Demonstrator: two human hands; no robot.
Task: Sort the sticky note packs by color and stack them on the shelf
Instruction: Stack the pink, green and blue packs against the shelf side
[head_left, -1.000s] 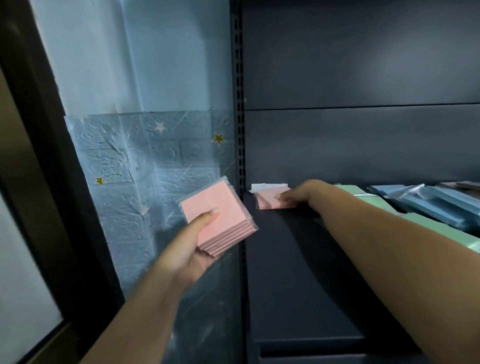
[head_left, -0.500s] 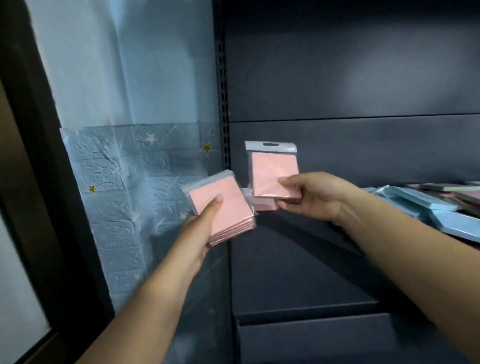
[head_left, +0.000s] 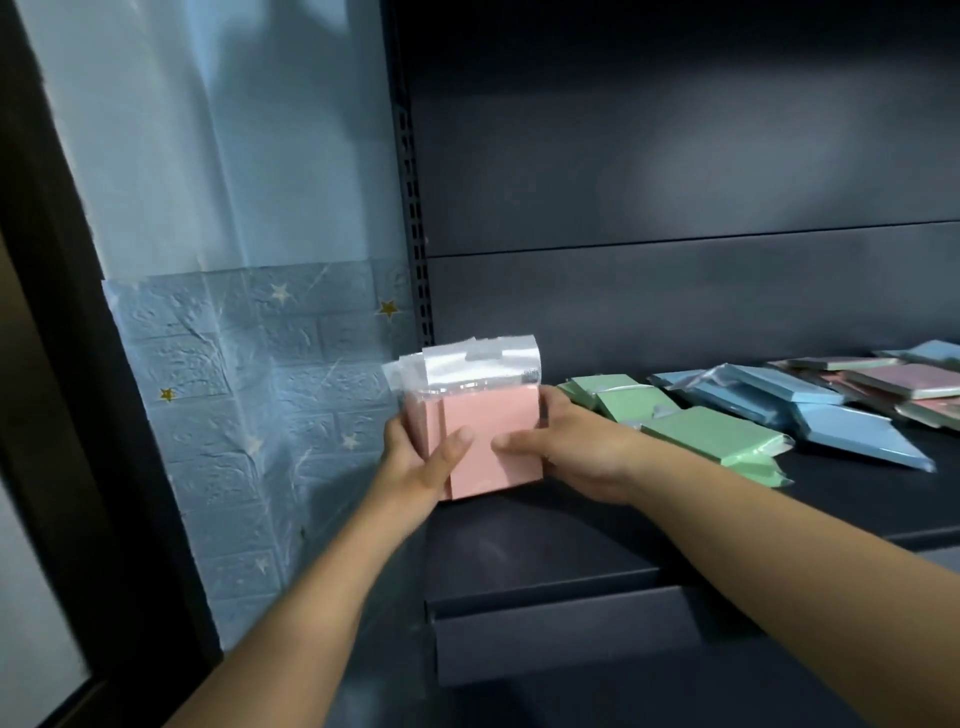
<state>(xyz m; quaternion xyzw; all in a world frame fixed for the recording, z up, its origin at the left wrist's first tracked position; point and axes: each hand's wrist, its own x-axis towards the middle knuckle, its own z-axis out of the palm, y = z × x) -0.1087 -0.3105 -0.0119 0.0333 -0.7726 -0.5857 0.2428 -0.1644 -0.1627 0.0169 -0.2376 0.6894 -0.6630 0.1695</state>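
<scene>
- Dark metal shelf (head_left: 597, 530) against blue star-patterned wallpaper (head_left: 249, 395).
- Both my hands grasp one bundle of pink packs (head_left: 488, 441), upright at the shelf's left end: left hand (head_left: 415, 465) and right hand (head_left: 576, 452) each curl round a side.
- I cannot count the pink packs; they overlap.
- I count about three green packs (head_left: 711, 434); the blue packs (head_left: 810, 402) and the mixed packs (head_left: 904, 382) beyond them run off the frame edge.

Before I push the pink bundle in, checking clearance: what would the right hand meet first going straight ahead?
Probably the shelf's dark back panel; the right hand looks clear of the green packs.
</scene>
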